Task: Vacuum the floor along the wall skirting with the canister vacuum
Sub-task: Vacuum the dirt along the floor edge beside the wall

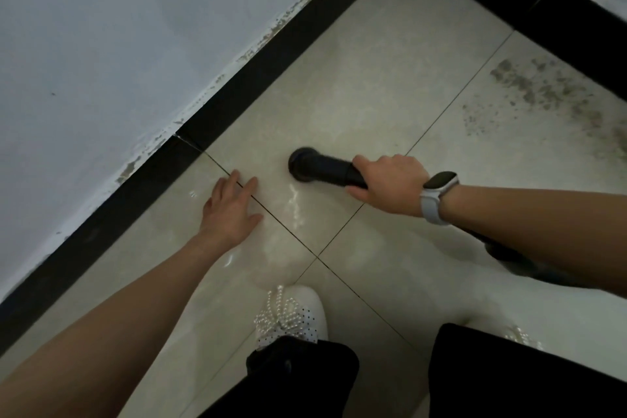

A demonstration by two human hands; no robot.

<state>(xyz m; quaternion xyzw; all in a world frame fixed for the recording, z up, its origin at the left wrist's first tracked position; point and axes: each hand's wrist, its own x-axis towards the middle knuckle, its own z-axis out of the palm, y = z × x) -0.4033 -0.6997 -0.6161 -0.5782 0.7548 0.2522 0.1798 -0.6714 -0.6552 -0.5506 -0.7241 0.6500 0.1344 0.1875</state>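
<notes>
My right hand point(390, 181) grips a black vacuum nozzle point(319, 166) whose round brush head touches the pale tiled floor point(356, 85), a short way out from the black skirting point(258, 78). The black hose point(502, 251) trails back under my right forearm. My left hand point(230, 210) hovers with fingers straight and spread, low over the floor between the nozzle and the skirting, holding nothing. The canister itself is out of view.
A white wall point(135, 44) with flaking paint rises above the skirting. A second skirting point(559, 10) meets it in a corner at upper right. Dark dirt specks point(549, 95) cover the tile at right. My white beaded shoe point(295, 316) and black trousers are at the bottom.
</notes>
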